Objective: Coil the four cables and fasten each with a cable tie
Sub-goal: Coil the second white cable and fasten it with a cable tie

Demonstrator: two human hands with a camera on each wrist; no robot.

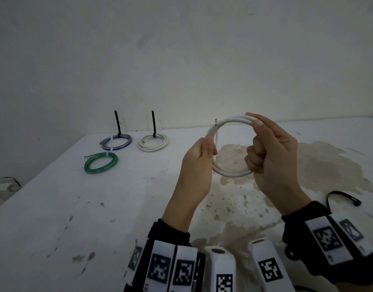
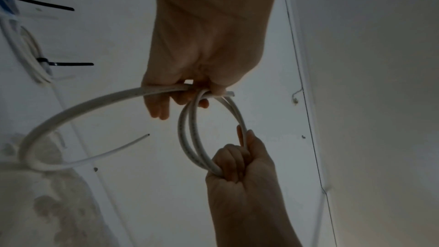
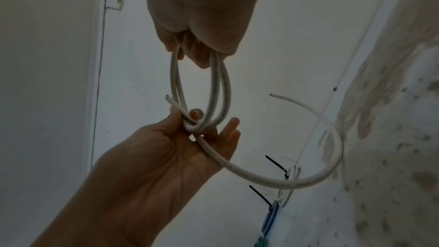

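Observation:
Above the table both hands hold a white cable (image 1: 229, 174) wound into a double loop. My left hand (image 1: 209, 144) pinches the loop's left side, where the strands cross near a bare cable end (image 1: 215, 122). My right hand (image 1: 256, 142) grips the right side, thumb on top and fingers curled round the strands. In the left wrist view the left hand (image 2: 190, 93) pinches the cable (image 2: 190, 138) and a free tail (image 2: 71, 112) curves away. The right wrist view shows the right hand (image 3: 199, 52) gripping the loops (image 3: 222, 91).
Three tied coils lie at the far left of the white table (image 1: 76, 218): a blue one (image 1: 116, 144), a white one (image 1: 153, 146) and a green one (image 1: 100, 165). A loose black cable tie (image 1: 345, 196) lies at the right, near my right wrist. A wall stands behind the table.

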